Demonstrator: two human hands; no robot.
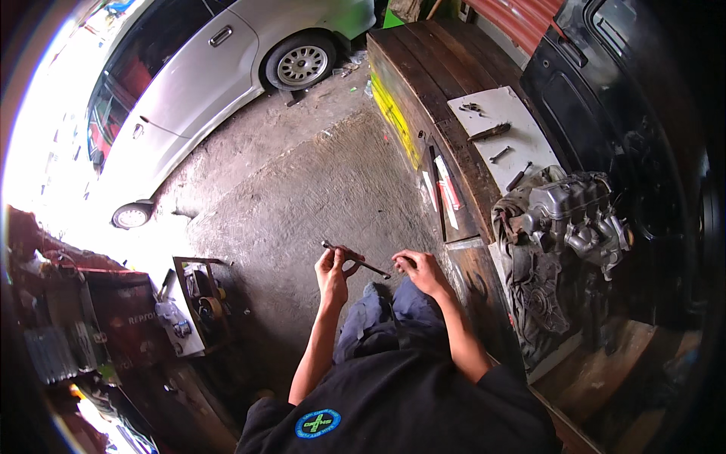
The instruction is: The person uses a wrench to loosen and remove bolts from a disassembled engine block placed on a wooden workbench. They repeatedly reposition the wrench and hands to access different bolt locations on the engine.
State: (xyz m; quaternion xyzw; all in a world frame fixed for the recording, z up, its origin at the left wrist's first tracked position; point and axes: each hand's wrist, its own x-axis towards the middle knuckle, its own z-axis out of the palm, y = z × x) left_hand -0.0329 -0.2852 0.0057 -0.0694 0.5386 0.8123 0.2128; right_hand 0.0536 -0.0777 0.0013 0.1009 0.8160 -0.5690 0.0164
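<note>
My left hand (pixel 333 274) is closed around a long, slim metal wrench (pixel 372 267), held out over the floor in front of my legs. One shiny end shows above the fingers; the dark shaft slants down to the right. Beside its lower end is my right hand (pixel 423 272), with a small gap between the two. The right fingers are curled in towards the thumb, and whatever may lie between them is too small and dark to make out.
On my right stands a wooden workbench (pixel 423 64) with a white board (pixel 514 113) bearing several tools. A metal engine part (pixel 571 200) lies nearer, by a black vehicle door (pixel 605 91). A silver car (pixel 197 68) is at the far left. A rack (pixel 204 295) stands at the near left.
</note>
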